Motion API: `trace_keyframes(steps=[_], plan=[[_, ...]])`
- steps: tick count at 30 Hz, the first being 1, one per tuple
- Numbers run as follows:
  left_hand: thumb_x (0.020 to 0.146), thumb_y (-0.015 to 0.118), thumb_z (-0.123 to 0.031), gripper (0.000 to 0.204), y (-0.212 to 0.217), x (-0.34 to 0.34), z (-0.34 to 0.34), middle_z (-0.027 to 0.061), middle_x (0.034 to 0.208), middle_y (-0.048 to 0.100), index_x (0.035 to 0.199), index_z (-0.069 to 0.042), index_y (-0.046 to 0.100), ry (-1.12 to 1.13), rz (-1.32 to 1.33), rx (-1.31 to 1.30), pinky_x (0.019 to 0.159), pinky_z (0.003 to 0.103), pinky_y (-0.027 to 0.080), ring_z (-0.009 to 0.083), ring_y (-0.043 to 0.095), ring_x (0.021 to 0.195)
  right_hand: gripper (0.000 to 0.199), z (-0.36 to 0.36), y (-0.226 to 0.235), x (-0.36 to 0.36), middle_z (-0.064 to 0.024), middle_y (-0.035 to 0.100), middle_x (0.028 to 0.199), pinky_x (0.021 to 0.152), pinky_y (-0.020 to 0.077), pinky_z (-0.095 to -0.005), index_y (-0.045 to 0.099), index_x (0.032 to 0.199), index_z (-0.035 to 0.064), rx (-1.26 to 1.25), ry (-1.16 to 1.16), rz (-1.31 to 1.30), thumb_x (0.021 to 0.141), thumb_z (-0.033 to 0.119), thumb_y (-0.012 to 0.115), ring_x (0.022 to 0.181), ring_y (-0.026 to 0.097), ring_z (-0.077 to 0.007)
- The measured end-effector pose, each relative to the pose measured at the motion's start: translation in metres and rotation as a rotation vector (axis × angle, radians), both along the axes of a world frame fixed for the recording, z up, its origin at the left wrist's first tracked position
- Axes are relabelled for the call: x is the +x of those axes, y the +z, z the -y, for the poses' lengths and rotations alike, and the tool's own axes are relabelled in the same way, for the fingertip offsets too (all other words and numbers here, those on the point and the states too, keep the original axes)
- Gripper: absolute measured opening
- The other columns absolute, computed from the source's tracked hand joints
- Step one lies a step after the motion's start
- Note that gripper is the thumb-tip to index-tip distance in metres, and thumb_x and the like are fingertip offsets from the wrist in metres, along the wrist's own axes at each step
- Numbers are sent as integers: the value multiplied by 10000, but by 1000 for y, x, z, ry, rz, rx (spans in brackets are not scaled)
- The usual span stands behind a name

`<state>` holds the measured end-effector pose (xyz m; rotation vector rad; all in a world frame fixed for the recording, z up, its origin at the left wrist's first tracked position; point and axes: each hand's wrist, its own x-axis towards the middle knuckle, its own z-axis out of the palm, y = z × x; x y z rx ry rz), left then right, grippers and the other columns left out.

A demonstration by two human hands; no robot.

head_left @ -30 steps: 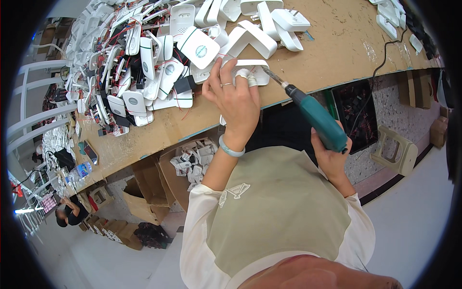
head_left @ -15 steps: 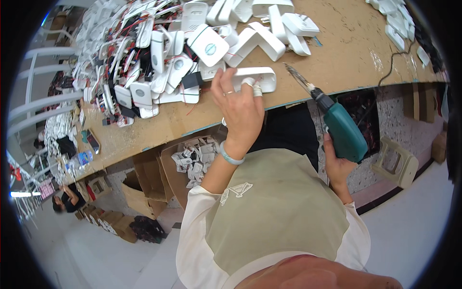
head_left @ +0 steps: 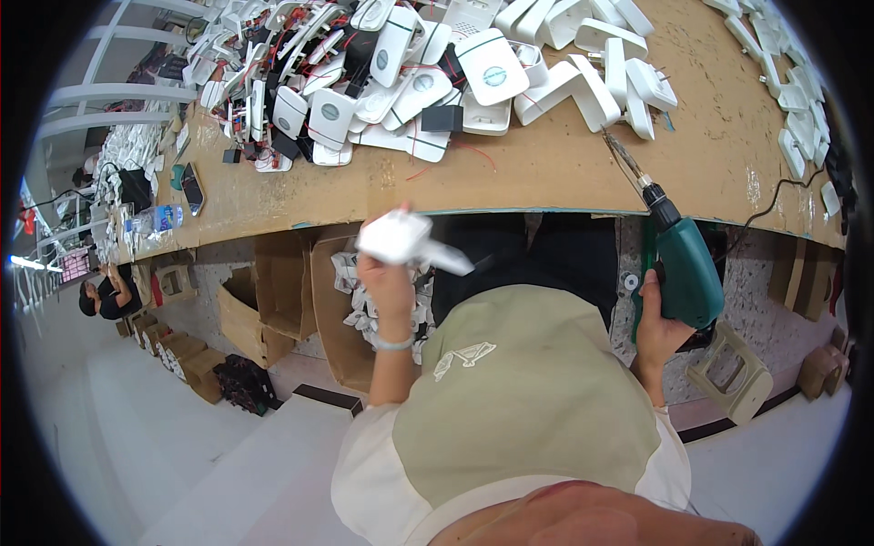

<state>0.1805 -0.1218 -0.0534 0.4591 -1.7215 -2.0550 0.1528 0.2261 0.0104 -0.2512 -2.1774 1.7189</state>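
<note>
My left hand (head_left: 389, 289) is raised in front of the table edge, its fingers closed around a white plastic housing (head_left: 397, 238). Motion blurs the piece, and a flat part of it sticks out to the right. Below and behind that hand stands an open carton (head_left: 342, 350) with white plastic parts (head_left: 362, 320) in it. My right hand (head_left: 659, 329) grips a teal electric drill (head_left: 690, 275) by its handle, off the front of the table. The drill's long thin bit points up and left over the tabletop, near loose white housings (head_left: 590, 96).
A large heap of white housings (head_left: 330, 118) with red wires and black blocks covers the far left of the cardboard-topped table (head_left: 537, 177). More white parts (head_left: 801, 118) lie far right, beside a black cord (head_left: 785, 205). A stool (head_left: 728, 373) stands low right. Another person (head_left: 111, 293) is far left.
My left hand has lifted the white housing off the table and carried it left and toward me, over the carton. The drill stays in my right hand. The view has shifted.
</note>
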Motion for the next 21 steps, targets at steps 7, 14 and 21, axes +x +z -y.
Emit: trace_keyframes(steps=[7,14,21], plan=[[950,582,-36,217,-182,158,145,78,1127,684,1164,-41,619,45,350,443,884,354,529,232,662,1051,327,16,7,-7,-69,684,976,661,515,-243,625,1156,-23,76,13,-92,855,-25,752,769,629,-107],[788,688,-200,396,-214,143,148,299,1122,687,1082,65,706,-602,1460,-1095,894,450,558,449,677,1021,281,12,12,-5,-60,692,997,668,517,-242,652,1134,-19,190,64,-157,871,-9,749,777,631,-100],[842,677,-38,139,64,-49,-22,144,1043,667,974,9,678,-529,-32,-996,785,426,508,350,634,961,275,5,11,-14,-66,691,949,625,490,-231,643,1133,-30,118,-88,-92,874,-20,736,703,604,-93]])
